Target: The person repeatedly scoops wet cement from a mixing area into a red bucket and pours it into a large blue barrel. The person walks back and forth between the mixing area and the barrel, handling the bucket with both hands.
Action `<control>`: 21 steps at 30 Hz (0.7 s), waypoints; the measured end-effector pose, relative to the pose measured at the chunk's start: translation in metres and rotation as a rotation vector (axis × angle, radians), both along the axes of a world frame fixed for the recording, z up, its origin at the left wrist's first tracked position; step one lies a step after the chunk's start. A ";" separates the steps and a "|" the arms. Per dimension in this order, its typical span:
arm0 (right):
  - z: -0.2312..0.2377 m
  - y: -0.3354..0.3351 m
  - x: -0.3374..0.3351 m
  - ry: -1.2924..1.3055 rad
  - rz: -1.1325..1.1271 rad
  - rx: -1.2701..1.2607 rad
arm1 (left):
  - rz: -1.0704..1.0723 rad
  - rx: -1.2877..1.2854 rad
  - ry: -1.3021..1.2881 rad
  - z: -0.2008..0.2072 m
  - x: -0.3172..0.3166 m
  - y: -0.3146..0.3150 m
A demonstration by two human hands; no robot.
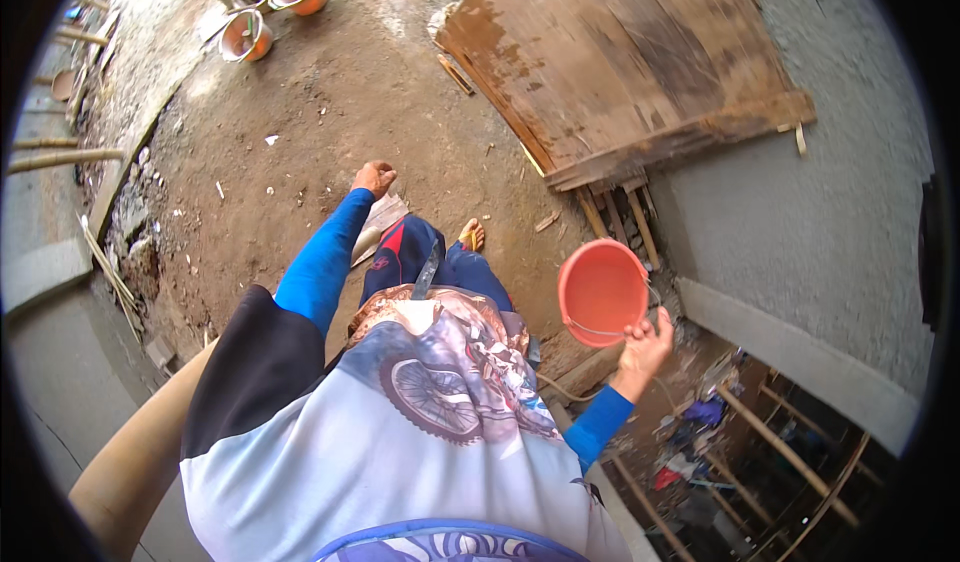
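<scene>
An orange-red bucket (603, 292) with a thin wire handle hangs tilted at my right side, its open mouth toward me. I see only its orange inner wall and bottom. My right hand (648, 347) grips it at the lower right of the rim, near the handle; the fingertips are partly hidden. My left hand (375, 178) is held out in front over the dirt ground, fingers curled in, with nothing visible in it. Below that hand lies a pale flat piece (385, 214) beside my leg.
Several buckets, including an orange one (246, 37), stand at the far left on the dirt. A wooden board platform (620, 62) on props rises at the front right, beside a grey cement wall (810, 232). Bamboo poles (785, 452) and rubbish lie in a low area at the lower right.
</scene>
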State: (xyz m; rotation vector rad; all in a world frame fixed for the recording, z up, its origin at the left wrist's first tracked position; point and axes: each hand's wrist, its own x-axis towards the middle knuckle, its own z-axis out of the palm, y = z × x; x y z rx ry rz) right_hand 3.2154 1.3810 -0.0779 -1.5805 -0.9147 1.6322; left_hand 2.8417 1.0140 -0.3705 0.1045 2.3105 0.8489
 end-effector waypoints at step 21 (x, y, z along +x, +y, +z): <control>-0.109 0.035 -0.802 0.002 0.316 -0.235 | 0.658 -0.310 -0.133 -0.010 -0.339 -0.273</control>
